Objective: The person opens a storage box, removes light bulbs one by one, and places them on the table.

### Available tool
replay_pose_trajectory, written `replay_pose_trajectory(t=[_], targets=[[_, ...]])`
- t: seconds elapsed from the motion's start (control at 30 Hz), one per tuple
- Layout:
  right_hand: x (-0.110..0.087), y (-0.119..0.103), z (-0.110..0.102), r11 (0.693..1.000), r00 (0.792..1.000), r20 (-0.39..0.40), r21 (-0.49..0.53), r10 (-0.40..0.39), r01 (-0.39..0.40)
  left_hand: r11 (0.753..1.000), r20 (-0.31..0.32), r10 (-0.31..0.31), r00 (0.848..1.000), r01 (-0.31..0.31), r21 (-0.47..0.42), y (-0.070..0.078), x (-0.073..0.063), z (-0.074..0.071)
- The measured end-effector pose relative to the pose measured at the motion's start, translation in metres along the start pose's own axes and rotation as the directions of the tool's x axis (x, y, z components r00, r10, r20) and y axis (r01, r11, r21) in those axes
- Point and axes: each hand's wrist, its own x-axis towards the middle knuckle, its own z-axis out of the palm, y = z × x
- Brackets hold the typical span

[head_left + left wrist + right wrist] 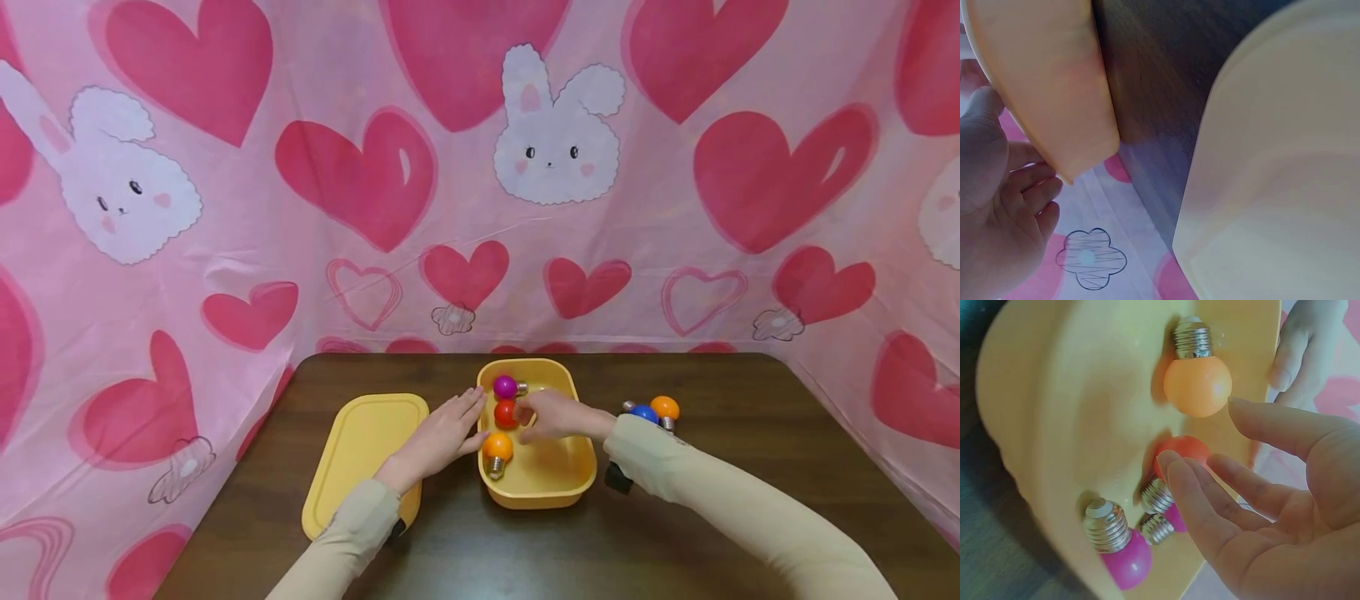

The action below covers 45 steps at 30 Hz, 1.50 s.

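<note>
A yellow plastic box [536,501] stands on the table. Inside it lie an orange light bulb [497,448], a red bulb [506,414] and a purple bulb [505,387] along the left side; the right wrist view shows a second purple bulb [1175,517], partly covered. My right hand [553,414] is in the box, fingers spread and grasping nothing, its fingertips in front of the red bulb [1182,450] and the thumb close to the orange bulb [1197,387]. At the box's left rim my left hand [442,432] rests its fingers, loosely extended.
Left of the box, the yellow lid [363,446] lies flat, partly under the left forearm. A blue bulb [643,413] and another orange bulb [665,407] lie on the brown table [720,417] to the right. A pink heart-patterned cloth [465,208] hangs behind.
</note>
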Motion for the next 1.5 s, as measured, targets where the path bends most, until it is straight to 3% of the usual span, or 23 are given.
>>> replay_pose_trajectory(t=[0.13,0.37,0.73,1.13,1.33,1.5], targets=[[0.007,-0.003,0.002,1.0,1.0,0.018,-0.019,0.019,-0.018,1.0,-0.017,0.02,1.0,-0.02,-0.003,0.001,0.0,-0.001],[0.017,-0.01,0.006,0.999,0.996,0.082,-0.033,-0.037,0.04,1.0,-0.022,0.019,1.0,-0.019,-0.002,0.001,0.0,-0.001],[0.024,-0.013,0.015,0.998,0.993,0.106,-0.039,-0.043,0.048,1.0,-0.027,0.018,0.999,-0.018,-0.006,0.002,0.001,-0.001],[0.024,-0.012,0.014,0.999,0.982,0.187,-0.029,-0.03,0.036,1.0,-0.023,0.012,1.0,-0.012,-0.007,0.001,0.001,-0.001],[0.022,-0.013,0.014,1.0,0.98,0.199,-0.009,0.008,-0.007,0.999,-0.06,0.034,0.998,-0.033,0.026,0.0,0.001,0.002],[0.019,-0.014,0.014,1.0,0.978,0.207,-0.006,0.007,-0.006,0.999,-0.054,0.033,0.998,-0.032,0.025,0.0,0.0,0.001]])
